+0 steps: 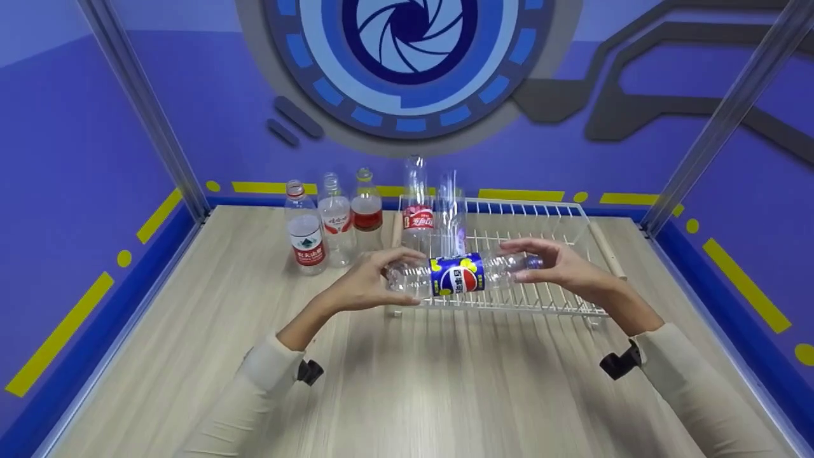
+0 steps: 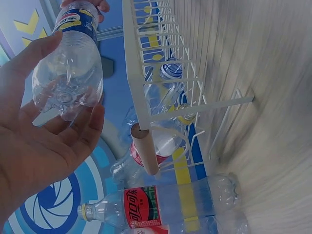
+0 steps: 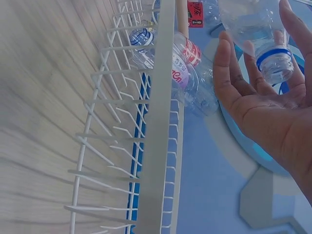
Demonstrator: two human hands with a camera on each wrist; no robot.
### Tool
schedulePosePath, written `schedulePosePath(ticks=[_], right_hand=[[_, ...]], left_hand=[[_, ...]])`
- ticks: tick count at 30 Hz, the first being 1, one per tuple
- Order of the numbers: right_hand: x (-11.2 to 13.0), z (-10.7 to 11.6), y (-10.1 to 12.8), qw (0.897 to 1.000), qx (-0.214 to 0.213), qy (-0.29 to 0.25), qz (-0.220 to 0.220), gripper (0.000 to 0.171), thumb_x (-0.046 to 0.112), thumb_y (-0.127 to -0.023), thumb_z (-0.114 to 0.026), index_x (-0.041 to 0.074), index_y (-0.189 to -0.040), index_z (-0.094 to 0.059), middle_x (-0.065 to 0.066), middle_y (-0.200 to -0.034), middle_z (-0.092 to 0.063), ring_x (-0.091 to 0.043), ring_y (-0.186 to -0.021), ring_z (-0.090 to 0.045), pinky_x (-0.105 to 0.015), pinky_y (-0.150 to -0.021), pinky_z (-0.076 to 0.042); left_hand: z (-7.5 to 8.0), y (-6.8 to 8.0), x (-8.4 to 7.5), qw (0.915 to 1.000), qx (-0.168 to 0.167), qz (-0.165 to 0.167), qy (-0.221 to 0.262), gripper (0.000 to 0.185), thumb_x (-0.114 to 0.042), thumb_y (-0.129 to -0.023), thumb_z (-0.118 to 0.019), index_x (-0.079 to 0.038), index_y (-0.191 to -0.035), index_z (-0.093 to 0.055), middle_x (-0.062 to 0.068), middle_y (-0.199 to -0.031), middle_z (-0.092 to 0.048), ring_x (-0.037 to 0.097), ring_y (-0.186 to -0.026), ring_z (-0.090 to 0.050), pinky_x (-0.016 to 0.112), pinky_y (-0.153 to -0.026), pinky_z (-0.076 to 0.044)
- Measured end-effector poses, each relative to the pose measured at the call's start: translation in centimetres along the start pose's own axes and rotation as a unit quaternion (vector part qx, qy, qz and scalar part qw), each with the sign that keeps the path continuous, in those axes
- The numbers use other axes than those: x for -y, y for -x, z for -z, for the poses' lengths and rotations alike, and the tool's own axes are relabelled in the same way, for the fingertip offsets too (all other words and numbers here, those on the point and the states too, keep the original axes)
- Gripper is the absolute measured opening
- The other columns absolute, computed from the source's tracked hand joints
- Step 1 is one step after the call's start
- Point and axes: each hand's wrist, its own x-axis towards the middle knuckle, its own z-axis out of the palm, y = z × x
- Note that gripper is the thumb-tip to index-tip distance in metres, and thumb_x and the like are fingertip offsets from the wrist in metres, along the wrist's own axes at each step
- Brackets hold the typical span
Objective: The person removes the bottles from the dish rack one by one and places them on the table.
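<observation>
A clear plastic Pepsi bottle (image 1: 458, 275) with a blue, yellow-spotted label is held sideways above the front of a white wire rack (image 1: 502, 310). My left hand (image 1: 372, 280) holds its base end, thumb along the near side and fingers round the back. At the other end my right hand (image 1: 559, 267) has its thumb and fingers around the capless neck, where a blue ring (image 3: 274, 56) shows in the right wrist view. Inside the rack, a red-labelled bottle (image 1: 418, 217) and a clear bottle with a pink-purple label (image 3: 179, 70) lean neck down.
Left of the rack stand three capless bottles: a red-and-white-labelled one (image 1: 307, 238), one with a white and red label (image 1: 337, 219) and a red-labelled one (image 1: 367, 216). Wooden bars (image 1: 607, 251) edge the rack's sides. Purple panels (image 1: 210, 95) enclose the wooden table (image 1: 407, 394).
</observation>
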Motion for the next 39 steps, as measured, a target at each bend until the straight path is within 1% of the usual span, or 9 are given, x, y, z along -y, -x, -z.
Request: schedulePosePath(ticks=[4, 7, 12, 16, 19, 23, 27, 33, 39], right_hand=[[-0.4, 1.0, 0.5, 1.000, 0.007, -0.023, 0.012, 0.059, -0.001, -0.096, -0.064, 0.002, -0.151, -0.044, -0.008, -0.146, -0.057, -0.016, -0.120, -0.065, -0.036, -0.101, -0.056], [-0.7, 2.3, 1.0, 0.999, 0.001, -0.032, 0.014, 0.059, -0.003, -0.097, -0.061, 0.002, -0.153, -0.041, -0.005, -0.145, -0.059, -0.020, -0.124, -0.064, -0.039, -0.103, -0.055], [-1.4, 5.1, 2.1, 0.999, -0.036, -0.028, 0.006, 0.056, -0.002, -0.100, -0.058, 0.004, -0.153, -0.041, -0.001, -0.139, -0.063, -0.019, -0.123, -0.066, -0.035, -0.100, -0.056], [-2.3, 7.4, 3.1, 0.997, -0.063, -0.036, 0.007, 0.050, 0.000, -0.103, -0.054, 0.008, -0.152, -0.046, 0.000, -0.136, -0.065, -0.016, -0.119, -0.069, -0.030, -0.097, -0.057], [-3.0, 9.1, 3.9, 0.995, -0.076, -0.056, 0.015, 0.047, -0.001, -0.105, -0.049, 0.008, -0.151, -0.047, 0.001, -0.134, -0.066, -0.015, -0.117, -0.070, -0.029, -0.097, -0.057], [-4.1, 11.1, 5.2, 0.990, -0.095, -0.098, 0.026, 0.047, -0.002, -0.106, -0.045, 0.004, -0.152, -0.044, 0.000, -0.133, -0.066, -0.014, -0.116, -0.069, -0.029, -0.097, -0.057], [-5.2, 12.5, 6.3, 0.983, -0.125, -0.128, 0.025, 0.043, -0.001, -0.107, -0.044, 0.007, -0.149, -0.050, 0.003, -0.129, -0.070, -0.011, -0.115, -0.069, -0.027, -0.095, -0.057], [-6.9, 13.4, 7.1, 0.978, -0.169, -0.118, 0.031, 0.038, 0.001, -0.106, -0.048, 0.012, -0.141, -0.059, 0.006, -0.126, -0.072, -0.006, -0.117, -0.067, -0.020, -0.096, -0.054], [-8.3, 13.7, 7.6, 0.978, -0.195, -0.069, -0.022, 0.038, 0.008, -0.106, -0.053, 0.017, -0.142, -0.057, 0.013, -0.128, -0.067, 0.001, -0.113, -0.065, -0.016, -0.091, -0.054]], left_hand=[[0.4, 0.5, 0.4, 0.9998, 0.002, 0.008, 0.018, 0.068, -0.026, -0.080, -0.088, -0.011, -0.139, -0.060, 0.010, -0.136, -0.067, 0.030, -0.120, -0.065, 0.046, -0.098, -0.055], [0.9, 1.2, 0.9, 0.9997, -0.010, 0.021, 0.012, 0.067, -0.027, -0.082, -0.086, -0.012, -0.141, -0.059, 0.010, -0.136, -0.067, 0.030, -0.118, -0.065, 0.045, -0.097, -0.055], [1.7, 2.2, 1.9, 0.9983, -0.043, 0.036, 0.014, 0.067, -0.026, -0.084, -0.085, -0.011, -0.143, -0.057, 0.011, -0.135, -0.066, 0.031, -0.120, -0.064, 0.048, -0.100, -0.054], [2.5, 3.3, 2.3, 0.9949, -0.066, 0.070, 0.031, 0.066, -0.018, -0.081, -0.087, -0.014, -0.140, -0.058, 0.012, -0.136, -0.065, 0.032, -0.124, -0.062, 0.051, -0.105, -0.050], [3.1, 4.2, 2.6, 0.9912, -0.079, 0.101, 0.031, 0.065, -0.012, -0.078, -0.088, -0.017, -0.137, -0.060, 0.011, -0.136, -0.065, 0.032, -0.126, -0.060, 0.052, -0.106, -0.049], [3.7, 5.4, 3.0, 0.9876, -0.096, 0.119, 0.035, 0.065, -0.006, -0.077, -0.088, -0.014, -0.135, -0.059, 0.012, -0.137, -0.064, 0.035, -0.128, -0.058, 0.056, -0.109, -0.046], [4.2, 6.5, 3.7, 0.9829, -0.117, 0.135, 0.044, 0.066, -0.007, -0.077, -0.088, -0.011, -0.136, -0.057, 0.014, -0.136, -0.064, 0.037, -0.129, -0.058, 0.058, -0.110, -0.046], [5.6, 7.6, 4.5, 0.9734, -0.160, 0.144, 0.079, 0.069, -0.012, -0.079, -0.089, -0.011, -0.137, -0.053, 0.016, -0.137, -0.059, 0.036, -0.127, -0.059, 0.053, -0.106, -0.050], [7.2, 8.3, 5.1, 0.9586, -0.207, 0.133, 0.144, 0.081, -0.005, -0.084, -0.082, -0.013, -0.153, -0.040, 0.013, -0.142, -0.050, 0.034, -0.133, -0.054, 0.043, -0.107, -0.050]])
